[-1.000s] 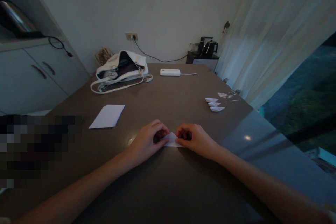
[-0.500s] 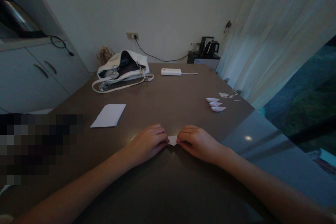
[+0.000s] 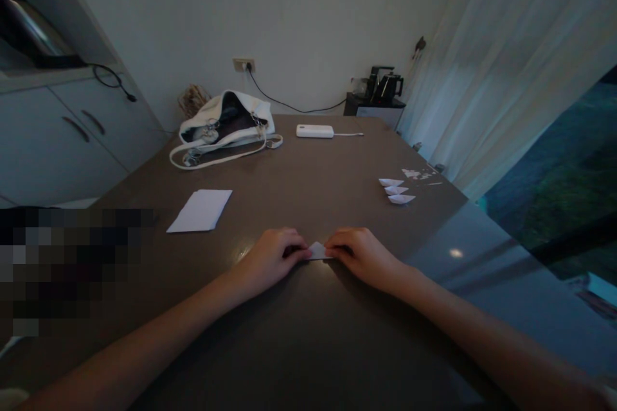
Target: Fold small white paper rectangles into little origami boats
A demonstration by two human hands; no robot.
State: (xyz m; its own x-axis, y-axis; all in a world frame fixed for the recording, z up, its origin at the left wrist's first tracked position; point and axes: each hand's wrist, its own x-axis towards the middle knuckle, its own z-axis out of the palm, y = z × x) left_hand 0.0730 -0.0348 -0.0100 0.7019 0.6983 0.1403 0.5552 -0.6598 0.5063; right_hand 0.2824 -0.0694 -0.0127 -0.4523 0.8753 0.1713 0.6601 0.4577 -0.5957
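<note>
A small folded piece of white paper (image 3: 317, 251) lies between my hands near the middle of the table, its point now facing away from me. My left hand (image 3: 282, 253) pinches its left end between thumb and fingers. At the right end, my right hand (image 3: 358, 251) grips it the same way. The fingertips cover both ends of the paper. Beyond my right hand, three folded paper boats (image 3: 397, 191) sit in a row. To the left lies a stack of white paper sheets (image 3: 199, 210).
A white bag (image 3: 226, 125) with its strap rests at the far left of the table (image 3: 308, 186). Near the back edge is a white power bank (image 3: 314, 131) with a short cable. Paper scraps (image 3: 418, 174) lie by the right edge, close to the curtain (image 3: 453, 77).
The folded paper has been turned over: its point faced toward me before and faces away now. Both hands still hold its ends in nearly the same place.
</note>
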